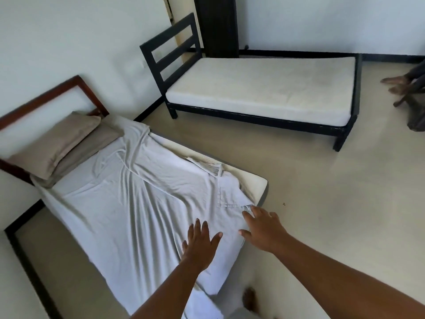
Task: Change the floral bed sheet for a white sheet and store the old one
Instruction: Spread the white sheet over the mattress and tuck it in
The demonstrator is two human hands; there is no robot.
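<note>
A white sheet (128, 203) lies wrinkled over the near bed's mattress (257, 180), whose right edge and foot corner show bare. The sheet's corner (232, 194) is folded back near that edge. My left hand (200, 242) lies flat with spread fingers on the sheet near the foot. My right hand (262, 229) reaches to the sheet's hem at the mattress corner, fingers extended and touching the cloth. No floral sheet is in view.
Two tan pillows (59, 143) lie at the brown headboard (53, 95). A second bed (264, 88) with a black frame and a bare mattress stands across the beige floor (322, 192). Another person's feet (397, 84) show at the right edge. My foot (249, 298) is below.
</note>
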